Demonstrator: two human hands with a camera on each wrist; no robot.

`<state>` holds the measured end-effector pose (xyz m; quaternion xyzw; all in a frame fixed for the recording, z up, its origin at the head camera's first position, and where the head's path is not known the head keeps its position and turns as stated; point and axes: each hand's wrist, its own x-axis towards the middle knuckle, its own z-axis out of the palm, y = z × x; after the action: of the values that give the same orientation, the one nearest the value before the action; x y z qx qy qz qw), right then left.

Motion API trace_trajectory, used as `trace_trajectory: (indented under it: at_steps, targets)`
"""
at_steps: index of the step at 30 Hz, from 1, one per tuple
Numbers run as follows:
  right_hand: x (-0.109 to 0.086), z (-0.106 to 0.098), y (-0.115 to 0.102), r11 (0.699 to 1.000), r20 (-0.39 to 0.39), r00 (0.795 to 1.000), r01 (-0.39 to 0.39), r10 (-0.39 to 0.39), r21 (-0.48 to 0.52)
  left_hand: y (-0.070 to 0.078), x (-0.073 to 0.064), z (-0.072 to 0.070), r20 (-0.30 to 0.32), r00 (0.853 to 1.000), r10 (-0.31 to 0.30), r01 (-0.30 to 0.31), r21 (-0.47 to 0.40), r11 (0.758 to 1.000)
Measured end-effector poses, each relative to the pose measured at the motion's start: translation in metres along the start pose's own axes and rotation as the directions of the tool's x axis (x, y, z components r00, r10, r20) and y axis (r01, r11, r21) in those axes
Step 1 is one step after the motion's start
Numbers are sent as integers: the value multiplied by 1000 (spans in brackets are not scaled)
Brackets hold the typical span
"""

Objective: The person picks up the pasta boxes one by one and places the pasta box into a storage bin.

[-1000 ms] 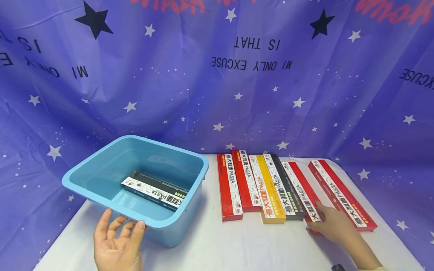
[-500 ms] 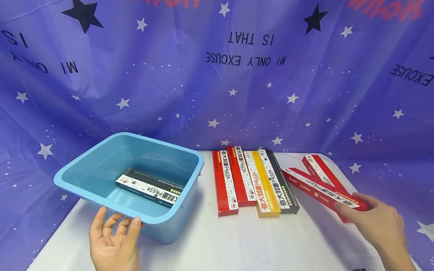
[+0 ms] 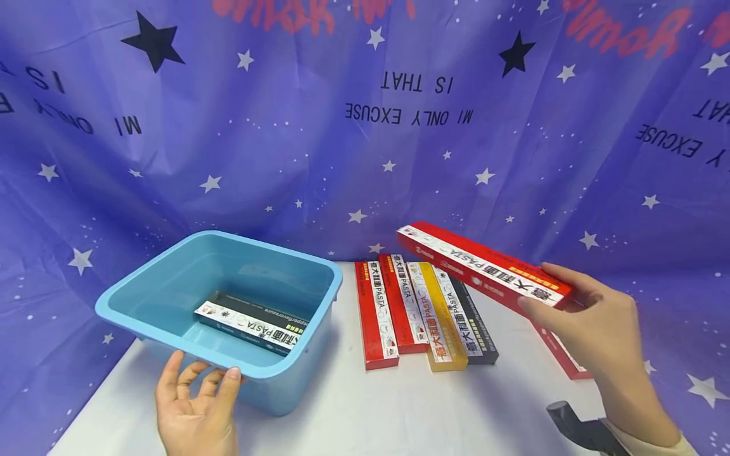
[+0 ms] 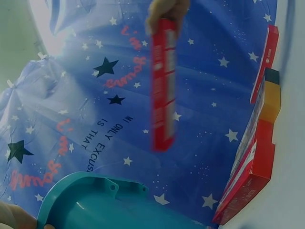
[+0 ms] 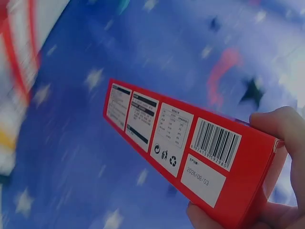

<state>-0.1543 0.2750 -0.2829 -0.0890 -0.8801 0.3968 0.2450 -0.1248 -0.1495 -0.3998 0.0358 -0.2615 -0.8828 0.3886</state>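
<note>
One red box [image 3: 481, 259] is up in the air around 3 o'clock, right hand [image 3: 599, 323] gripping its near end, left hand [image 3: 196, 405] with fingers curled under the tub [image 3: 285, 387] rim near 7, so I'd guess it's carry time, next calling for a swing toward 8.

One blue basin [image 3: 285, 387], four red boxes [image 3: 481, 261], two dark boxes [image 3: 251, 324], one yellow box [image 3: 447, 323]

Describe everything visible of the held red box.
The long, slim red box looks like cardboard, with a white PASTA strip along one face, and a barcode, printed panels and the date 2026/08/03 on another. It looks closed. The right hand grips one end, holding it off the table, its other end pointing left.
</note>
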Motion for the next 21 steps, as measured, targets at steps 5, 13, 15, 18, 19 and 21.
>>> trace_trajectory:
  at_steps: [5,13,15,18,19,21]
  targets:
    - [-8,36,-55,954,118,971,174,-207,245,2,-1,0,10,1000,-26,25,50,998]
    - [-26,100,-110,868,338,875,162,-346,468,3,-3,2,9,999,-52,51,109,993]
    - [-32,119,-121,861,371,851,167,-372,481,4,-3,3,26,998,-50,47,87,995]
    - [-42,146,-136,876,415,829,171,-376,452,5,-3,3,49,998,-43,40,59,997]
    - [-45,155,-141,881,425,821,182,-381,437,5,-3,3,49,998,-38,35,71,997]
    - [-52,172,-150,894,446,805,220,-393,391,7,-3,3,48,998,-27,23,91,996]
